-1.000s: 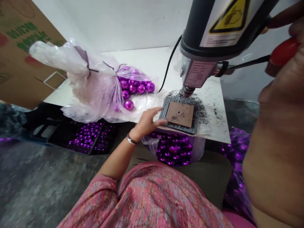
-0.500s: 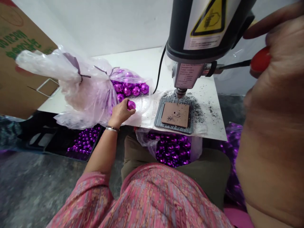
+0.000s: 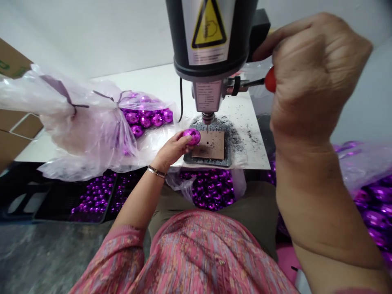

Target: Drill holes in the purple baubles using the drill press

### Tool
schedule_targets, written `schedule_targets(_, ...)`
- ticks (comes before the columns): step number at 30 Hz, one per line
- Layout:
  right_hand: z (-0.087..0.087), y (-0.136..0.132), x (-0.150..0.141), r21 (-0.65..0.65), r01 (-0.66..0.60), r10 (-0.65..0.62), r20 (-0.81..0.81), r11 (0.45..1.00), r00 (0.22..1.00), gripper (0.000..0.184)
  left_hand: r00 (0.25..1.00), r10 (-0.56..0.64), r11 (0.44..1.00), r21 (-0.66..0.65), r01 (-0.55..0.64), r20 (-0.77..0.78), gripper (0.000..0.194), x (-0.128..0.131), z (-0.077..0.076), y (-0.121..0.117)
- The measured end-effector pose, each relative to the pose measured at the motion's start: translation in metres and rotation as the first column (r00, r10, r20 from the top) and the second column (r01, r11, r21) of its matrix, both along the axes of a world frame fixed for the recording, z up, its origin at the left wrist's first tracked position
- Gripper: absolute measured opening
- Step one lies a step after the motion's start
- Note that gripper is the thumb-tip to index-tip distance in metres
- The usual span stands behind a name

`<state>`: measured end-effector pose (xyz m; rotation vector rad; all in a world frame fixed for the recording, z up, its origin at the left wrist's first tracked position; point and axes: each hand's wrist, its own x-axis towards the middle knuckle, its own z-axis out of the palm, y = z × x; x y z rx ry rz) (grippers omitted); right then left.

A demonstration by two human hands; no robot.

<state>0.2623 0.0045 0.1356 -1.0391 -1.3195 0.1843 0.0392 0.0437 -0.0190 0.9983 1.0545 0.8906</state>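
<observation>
Left hand: the person's left hand [image 3: 170,152] is closed, its fingers and thumb curled around a glossy faceted purple bauble [image 3: 192,136], with a thin silver bracelet [image 3: 157,172] on the wrist

Bauble: held in the air over the left edge of a flat brown square board [image 3: 211,146], near the thin steel drill bit [image 3: 207,128] but not touching it

Right hand: the person's right hand [image 3: 315,77] is raised in a tight fist against the red knob [image 3: 270,79] of a thin black lever, which runs to the drill head

Machine: a black cylindrical drill head [image 3: 211,41] with a yellow triangular warning label [image 3: 208,29] stands over the board, its bit pointing down near a small round hole [image 3: 210,143]

Work spot: the board sits on a grey square jig [image 3: 206,162] on a white tabletop [image 3: 245,157], with black dust [image 3: 234,136] scattered around

Around: a clear plastic bag of purple baubles [image 3: 92,139] lies on the tabletop, a black crate of purple baubles [image 3: 39,204] sits below left, and another clear bag of purple baubles [image 3: 180,183] rests against the person's lap
</observation>
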Motion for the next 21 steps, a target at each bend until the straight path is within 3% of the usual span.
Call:
schedule_targets(6, -0.003, 0.001, -0.001, 0.032, -0.005, 0.005, -0.005, 0.999, 1.000, 0.032, 0.957, -0.002, 0.996, 0.082, 0.027, -0.291, 0.041, 0.023, -0.002, 0.008)
schedule_targets(12, -0.001, -0.003, -0.001, -0.043, 0.022, -0.021, 0.024, 0.999, 0.999, 0.037, 0.835, 0.037, 0.963, 0.243, 0.118, -0.549, 0.049, 0.027, -0.005, 0.016)
schedule_targets(18, 0.001, -0.005, 0.000, -0.079, 0.074, -0.065, 0.106, 0.994, 0.992, 0.041, 0.714, 0.036, 0.931, 0.282, 0.229, -0.699, 0.063, 0.033, 0.005, 0.012)
schedule_targets(21, 0.000, -0.007, -0.001, -0.080, 0.066, -0.056, 0.116, 0.995, 0.992, 0.041, 0.682, 0.028, 0.904, 0.311, 0.295, -0.731, 0.068, 0.036, 0.003, 0.015)
